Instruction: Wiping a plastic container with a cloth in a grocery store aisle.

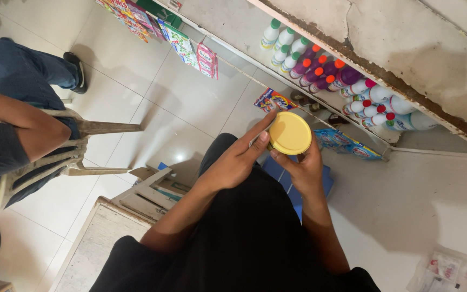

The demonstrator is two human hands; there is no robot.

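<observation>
A round container with a yellow lid [289,132] is held in front of my body, seen from above. My left hand [237,158] grips its left side, with the thumb on the lid's rim and the fingers stretched along it. From below and to the right, my right hand [304,168] cups the container, fingers curled under the lid. Only the lid shows; the container's body is hidden by my hands.
A low shelf [406,89] at upper right holds several plastic bottles [320,67] with green, orange, purple and red caps. Sachet strips [190,48] hang along its edge. Another person [12,135] sits on a plastic chair at left. A wooden stool [149,192] and blue crate [325,181] stand below.
</observation>
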